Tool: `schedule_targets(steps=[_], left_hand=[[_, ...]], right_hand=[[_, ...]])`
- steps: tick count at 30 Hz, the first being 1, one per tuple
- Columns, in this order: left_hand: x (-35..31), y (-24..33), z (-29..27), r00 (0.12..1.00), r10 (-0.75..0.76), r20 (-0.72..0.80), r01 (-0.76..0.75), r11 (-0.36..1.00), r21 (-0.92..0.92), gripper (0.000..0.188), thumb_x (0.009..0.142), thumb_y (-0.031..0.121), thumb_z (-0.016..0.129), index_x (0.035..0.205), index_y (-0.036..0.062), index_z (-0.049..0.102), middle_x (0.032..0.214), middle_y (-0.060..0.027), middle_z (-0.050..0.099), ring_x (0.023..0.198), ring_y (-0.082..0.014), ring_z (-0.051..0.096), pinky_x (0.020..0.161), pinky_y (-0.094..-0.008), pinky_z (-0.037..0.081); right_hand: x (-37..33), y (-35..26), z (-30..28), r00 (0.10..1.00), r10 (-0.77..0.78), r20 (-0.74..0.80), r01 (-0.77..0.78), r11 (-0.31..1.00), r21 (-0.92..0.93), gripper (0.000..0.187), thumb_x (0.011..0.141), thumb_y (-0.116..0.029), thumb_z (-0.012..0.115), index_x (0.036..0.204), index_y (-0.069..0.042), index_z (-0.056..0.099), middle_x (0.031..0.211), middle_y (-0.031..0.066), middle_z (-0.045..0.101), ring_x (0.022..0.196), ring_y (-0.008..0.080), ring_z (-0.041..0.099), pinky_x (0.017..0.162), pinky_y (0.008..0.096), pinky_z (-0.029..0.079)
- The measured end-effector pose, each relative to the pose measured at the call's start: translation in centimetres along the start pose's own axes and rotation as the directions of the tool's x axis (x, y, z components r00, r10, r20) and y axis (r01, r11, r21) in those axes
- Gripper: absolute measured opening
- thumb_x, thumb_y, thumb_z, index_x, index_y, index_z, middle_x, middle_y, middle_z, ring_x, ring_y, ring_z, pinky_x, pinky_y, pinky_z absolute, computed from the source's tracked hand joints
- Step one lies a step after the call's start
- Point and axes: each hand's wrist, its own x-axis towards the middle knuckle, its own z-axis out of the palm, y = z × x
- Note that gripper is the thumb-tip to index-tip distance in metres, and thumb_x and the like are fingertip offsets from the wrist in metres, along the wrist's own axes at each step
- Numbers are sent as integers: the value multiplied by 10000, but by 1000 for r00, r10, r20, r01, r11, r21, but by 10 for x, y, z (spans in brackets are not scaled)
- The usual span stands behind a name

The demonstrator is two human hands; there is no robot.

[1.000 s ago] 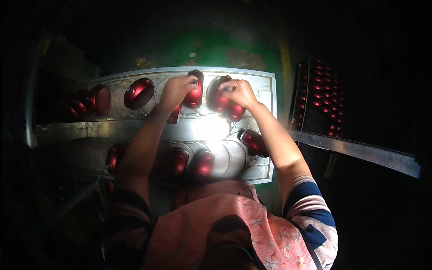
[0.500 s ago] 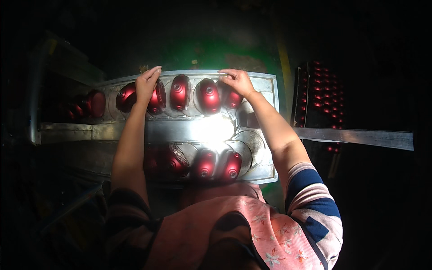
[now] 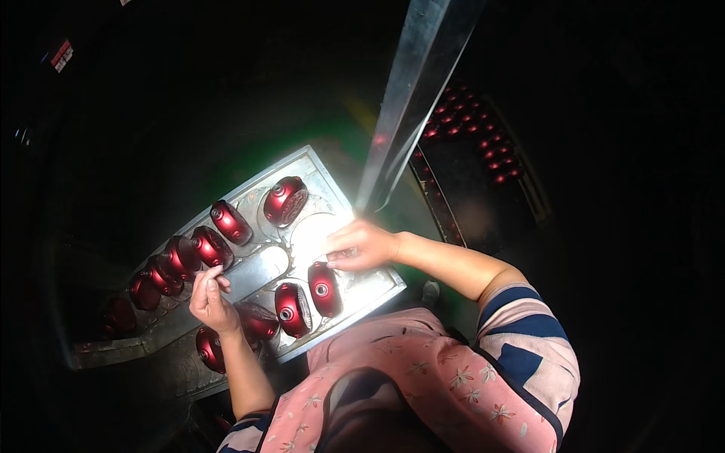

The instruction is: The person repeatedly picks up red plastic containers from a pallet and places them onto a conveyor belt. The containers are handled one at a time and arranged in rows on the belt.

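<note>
Glossy red rounded housings, each with a small round fitting, sit in two rows on a metal conveyor [image 3: 377, 291] with curved plates. My left hand [image 3: 210, 302] is over the conveyor's middle strip, beside a red housing [image 3: 211, 246] in the far row. Its fingers are loosely bent, tips apart, with nothing visible between them. Over the bright right end is my right hand [image 3: 359, 245], fingers loosely bent and pointing left. Its fingertips are close to the top of a near-row housing [image 3: 325, 290]; whether they touch cannot be seen. Another housing [image 3: 292, 310] stands just left of that one.
A long metal bar [image 3: 411, 94] rises from the conveyor's right corner toward the top. Beyond it, a dark rack [image 3: 521, 170] carries many small red shiny pieces. Strong light falls on the conveyor end; the surroundings are dark.
The view has turned, so the conveyor now slants. Both hands have left the far edge: the left is over the middle strip, the right at the conveyor's end near the closer row.
</note>
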Motion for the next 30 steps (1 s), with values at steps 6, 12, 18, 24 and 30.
schedule_targets(steps=[6,12,18,24,30], left_hand=[[-103,87,164,867,-343,362,394,916,-73,228,942,166,600,916,-15,736,674,-38,608,590,-99,544,545,-233,417],[-133,86,249,630,-580,517,574,796,194,187,932,147,654,1037,11,731,989,-57,714,912,-104,625,843,-263,495],[-144,74,227,523,-833,178,778,552,300,203,929,183,672,1035,25,742,914,-25,706,785,-63,611,706,-233,500],[-152,78,234,505,-857,104,827,515,227,223,935,204,668,1060,33,737,823,-4,680,692,-50,572,621,-213,470],[-120,52,249,406,-901,151,868,432,244,233,927,202,687,1098,47,718,819,25,659,691,-35,537,625,-195,446]], right_hand=[[-139,-55,-93,926,324,-191,-333,943,-13,319,817,-2,653,1130,-37,702,758,44,666,595,88,560,558,235,458],[-254,-84,-174,731,521,-440,-486,851,200,323,888,-2,595,1202,67,625,755,38,594,656,86,559,589,204,455],[-258,-45,-190,775,497,-390,-401,864,304,324,884,25,594,1205,55,627,772,30,603,656,75,560,588,191,456],[-198,-17,-197,819,443,-364,-335,885,323,331,850,50,617,1173,5,670,767,34,635,628,67,571,584,193,455],[-133,23,-218,827,442,-347,-333,883,331,325,850,35,635,1168,-15,680,753,17,630,617,59,561,570,198,442]])
